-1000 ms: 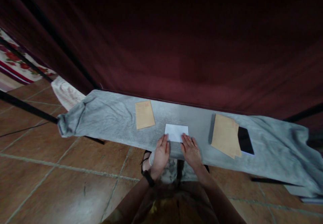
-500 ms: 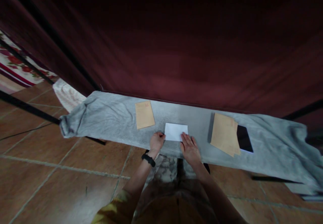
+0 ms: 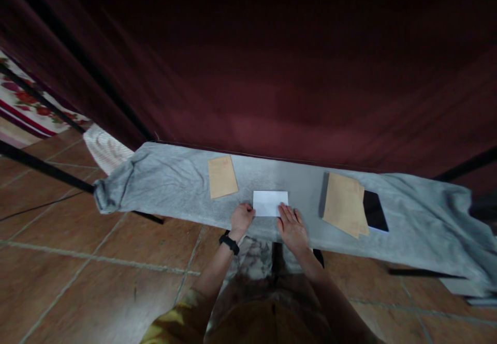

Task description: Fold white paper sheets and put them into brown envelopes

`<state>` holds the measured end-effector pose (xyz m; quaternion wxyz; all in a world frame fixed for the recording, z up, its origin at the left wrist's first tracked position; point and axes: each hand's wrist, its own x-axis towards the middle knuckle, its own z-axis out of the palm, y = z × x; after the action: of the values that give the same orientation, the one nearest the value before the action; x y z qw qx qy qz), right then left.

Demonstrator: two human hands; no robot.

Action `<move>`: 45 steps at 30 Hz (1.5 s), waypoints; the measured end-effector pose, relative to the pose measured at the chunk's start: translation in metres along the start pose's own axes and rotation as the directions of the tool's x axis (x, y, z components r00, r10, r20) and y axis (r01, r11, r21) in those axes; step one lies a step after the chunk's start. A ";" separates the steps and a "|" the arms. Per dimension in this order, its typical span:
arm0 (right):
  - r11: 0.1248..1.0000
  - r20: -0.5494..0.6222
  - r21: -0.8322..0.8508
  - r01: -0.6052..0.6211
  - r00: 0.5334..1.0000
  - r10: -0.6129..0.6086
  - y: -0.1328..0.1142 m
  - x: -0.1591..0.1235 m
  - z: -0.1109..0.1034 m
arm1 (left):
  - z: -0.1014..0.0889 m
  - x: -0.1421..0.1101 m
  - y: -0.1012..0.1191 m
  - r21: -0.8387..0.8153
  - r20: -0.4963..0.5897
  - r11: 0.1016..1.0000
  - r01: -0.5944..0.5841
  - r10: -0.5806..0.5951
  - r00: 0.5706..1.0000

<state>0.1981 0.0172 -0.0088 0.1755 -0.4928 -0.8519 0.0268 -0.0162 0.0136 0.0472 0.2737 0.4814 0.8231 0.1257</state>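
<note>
A white sheet of paper [image 3: 267,204], apparently folded, lies flat on the grey cloth near the front edge. My left hand [image 3: 241,219] is at its lower left corner, fingers curled and thumb and forefinger pinched at the paper's edge. On the lower right corner rests my right hand [image 3: 292,228], its fingers stretched out and lying flat. To the left of the paper is a single brown envelope [image 3: 222,177]. A stack of brown envelopes [image 3: 342,204] lies to the right, slightly fanned.
A dark phone or tablet [image 3: 375,210] lies partly beneath the right-hand envelopes. Grey cloth [image 3: 171,178] covers the narrow table, bunched at both ends. A dark red curtain [image 3: 256,101] hangs directly behind it. Black metal bars [image 3: 46,170] stand at the left over tiled floor.
The paper's upper edge sits slightly lower and more level, with a faint line showing near it. Both hands stay almost where they were. The view has shifted a little.
</note>
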 end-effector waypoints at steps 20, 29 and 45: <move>0.976 0.091 0.197 0.089 0.990 -0.109 -0.052 0.077 0.011 | -0.001 -0.010 0.008 0.100 -0.023 0.995 -0.025 0.027 0.999; 0.991 0.102 0.122 0.059 0.992 -0.072 -0.056 0.082 0.019 | 0.001 -0.004 0.002 0.102 -0.003 0.994 -0.043 0.043 0.999; 0.997 0.036 0.054 0.057 0.998 -0.059 -0.061 0.085 0.031 | -0.001 -0.005 0.003 0.100 0.026 0.994 -0.042 0.040 0.999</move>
<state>0.0994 0.0622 -0.0012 0.1733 -0.4623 -0.8680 0.0535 -0.0128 0.0108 0.0513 0.2562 0.5129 0.8150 0.0840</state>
